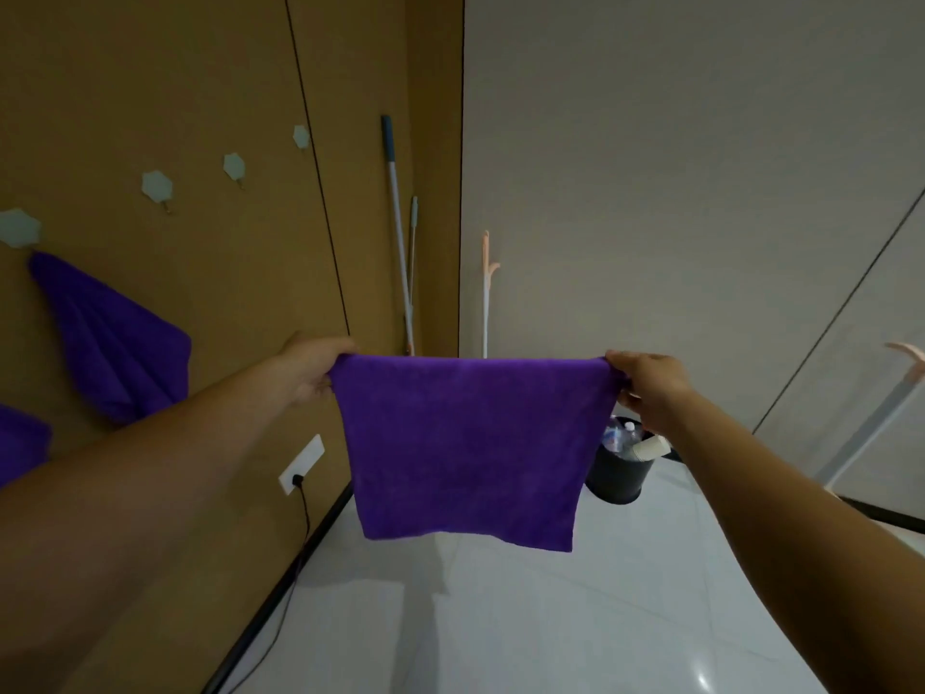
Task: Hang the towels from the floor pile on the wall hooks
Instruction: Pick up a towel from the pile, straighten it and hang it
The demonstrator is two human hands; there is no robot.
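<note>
A purple towel (465, 448) hangs flat in front of me, stretched by its two top corners. My left hand (310, 370) pinches the left corner and my right hand (645, 388) pinches the right corner. On the brown wall at the left, another purple towel (115, 338) hangs from a pale hexagonal hook (19, 227). A third purple towel (20, 443) shows at the far left edge, partly hidden by my left arm. Three more hexagonal hooks (156, 186) (234, 166) (301, 136) on the wall carry nothing. The floor pile is out of view.
Mop handles (398, 227) lean in the corner. A black bin (618, 463) with bottles stands on the white tiled floor behind the towel. A wall socket (300, 463) with a cable sits low on the brown wall. Pale pole hangers (484, 293) (871, 418) lean on the right wall.
</note>
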